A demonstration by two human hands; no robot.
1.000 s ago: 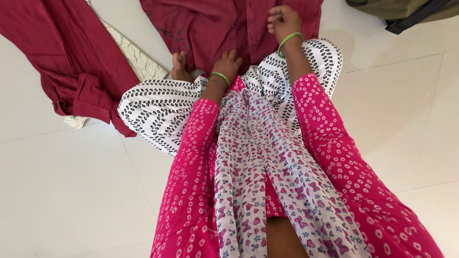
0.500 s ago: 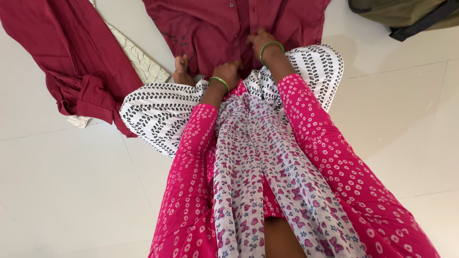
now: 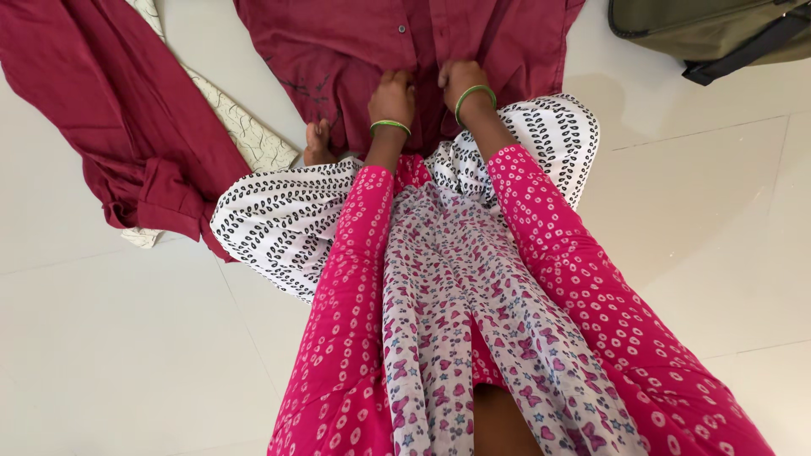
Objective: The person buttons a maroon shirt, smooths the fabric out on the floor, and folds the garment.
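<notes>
both hands (image 3: 427,93) seemingly grip the maroon shirt (image 3: 355,42) hem; open floor (image 3: 110,338) leftward.

A dark red cotton shirt with a buttoned front (image 3: 355,42) lies spread on the white tiled floor (image 3: 110,338). The left hand (image 3: 391,95) and the right hand (image 3: 461,81) rest side by side on the lower edge of this shirt, both closed around the cloth near the button strip. Left of the shirt lies a cream patterned cloth (image 3: 241,127). Right of the shirt, well apart, sits an olive green fabric bag (image 3: 718,29).
</notes>
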